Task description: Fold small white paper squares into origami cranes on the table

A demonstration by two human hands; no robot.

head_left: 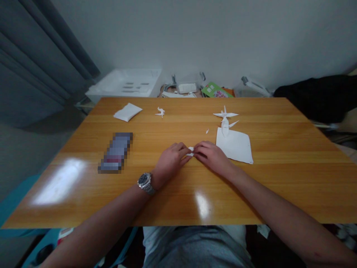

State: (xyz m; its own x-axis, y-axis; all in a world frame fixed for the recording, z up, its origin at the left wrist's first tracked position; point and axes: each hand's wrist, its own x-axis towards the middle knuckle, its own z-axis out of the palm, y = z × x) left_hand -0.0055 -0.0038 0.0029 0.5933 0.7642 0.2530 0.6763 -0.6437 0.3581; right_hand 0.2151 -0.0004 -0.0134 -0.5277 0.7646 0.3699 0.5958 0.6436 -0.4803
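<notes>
A small folded piece of white paper [190,149] lies between my two hands near the middle of the wooden table [178,201]. My left hand [174,158] pinches it from the left, thumb and fingers pressed together at its edge. From the right, my right hand [210,154] grips the other side, its fingertips almost meeting those of the left. Most of the paper is hidden under the fingers. Just right of my right hand is a flat white sheet [235,145]. Folded paper cranes [225,114] stand at the sheet's far edge, and a tiny paper scrap [207,131] lies nearby.
A smaller folded paper figure [160,112] and a folded white paper packet [128,112] lie toward the table's far side. A blurred-out phone-like object [115,152] rests at left. Behind the table are a white foam tray [125,82] and a green booklet [216,90].
</notes>
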